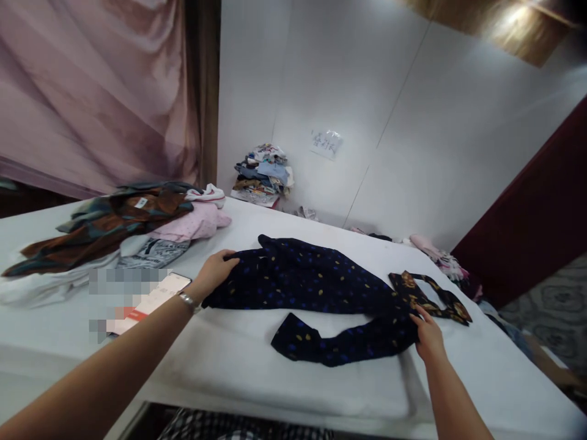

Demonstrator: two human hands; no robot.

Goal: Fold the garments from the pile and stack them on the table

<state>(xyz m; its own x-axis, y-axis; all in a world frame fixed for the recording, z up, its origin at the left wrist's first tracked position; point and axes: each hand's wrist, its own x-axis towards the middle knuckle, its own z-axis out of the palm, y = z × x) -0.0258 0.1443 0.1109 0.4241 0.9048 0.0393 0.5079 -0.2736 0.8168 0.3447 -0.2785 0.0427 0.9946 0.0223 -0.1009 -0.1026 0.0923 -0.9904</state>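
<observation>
A dark navy garment [316, 281] with small blue and yellow dots lies spread across the white table [238, 360]. One sleeve [321, 345] is folded toward the front. A brown-and-gold patterned collar or tie [431, 296] lies at its right end. My left hand [214, 272] rests on the garment's left edge, fingers curled over the cloth. My right hand [428, 336] presses on the right end near the patterned piece, its fingers closed on the fabric.
A heap of clothes [114, 229] in brown, teal, pink and grey lies at the left. A phone [153, 299] lies beside my left wrist. A stack of folded clothes [263, 174] stands against the back wall. More garments [440, 260] hang off the right edge.
</observation>
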